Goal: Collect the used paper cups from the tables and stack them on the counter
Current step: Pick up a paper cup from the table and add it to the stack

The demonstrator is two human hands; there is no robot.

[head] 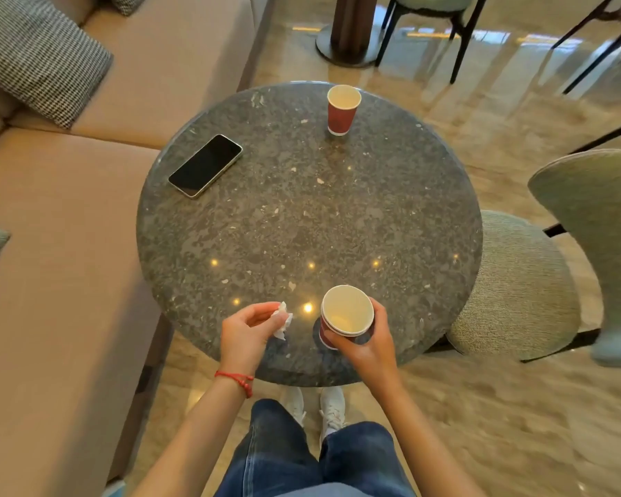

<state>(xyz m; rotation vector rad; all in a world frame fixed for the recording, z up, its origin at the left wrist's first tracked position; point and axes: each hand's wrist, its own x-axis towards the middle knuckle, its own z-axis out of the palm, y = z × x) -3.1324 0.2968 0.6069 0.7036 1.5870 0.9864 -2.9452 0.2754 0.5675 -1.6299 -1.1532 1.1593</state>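
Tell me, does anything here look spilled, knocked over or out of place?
Nothing spilled or tipped. The far cup stands upright on the table. Only the phone seems out of place among the used cups, lying near the table's sofa-side edge.

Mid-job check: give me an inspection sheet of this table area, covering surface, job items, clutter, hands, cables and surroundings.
Surface: round dark speckled stone table, glossy, with light reflections.
Job's things: nested red paper cups with cream insides, held at the near edge; single red paper cup upright at the far edge.
Clutter: black smartphone lying flat, screen dark, on the left side; crumpled white tissue.
Hands: left hand pinches the tissue; right hand grips the nested cups.
Cables: nothing seen.
Surroundings: beige sofa with houndstooth cushion to the left; green upholstered chair to the right; polished floor.
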